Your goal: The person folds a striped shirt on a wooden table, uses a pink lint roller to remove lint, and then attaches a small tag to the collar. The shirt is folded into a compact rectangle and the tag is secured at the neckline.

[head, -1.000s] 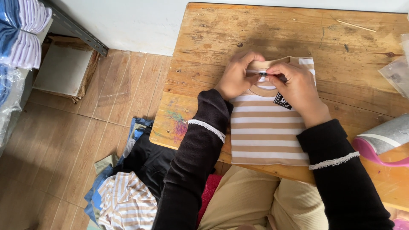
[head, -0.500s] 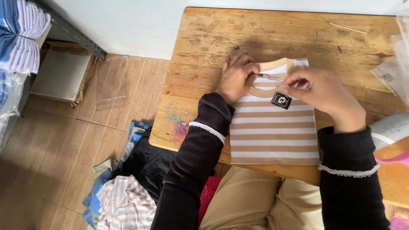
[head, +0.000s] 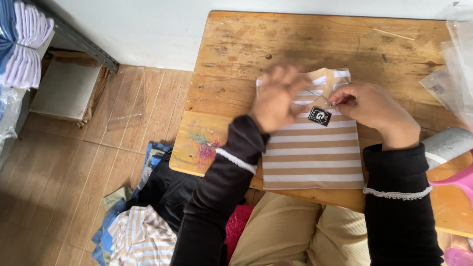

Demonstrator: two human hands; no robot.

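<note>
Now the right hand [head: 369,106] pinches the thin string of the black tag [head: 320,116] at the collar of the folded striped shirt [head: 313,152] on the wooden table [head: 276,39], while the blurred left hand [head: 276,96] rests open on it, so a strong pull could snap the string.

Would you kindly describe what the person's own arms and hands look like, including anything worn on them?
Both arms are covered by long black sleeves, each cuff edged with a narrow band of white lace-like trim. The left hand is bare and motion-blurred, so fine detail cannot be made out. The right hand is also bare; no glove, ring or watch shows on it.
</note>
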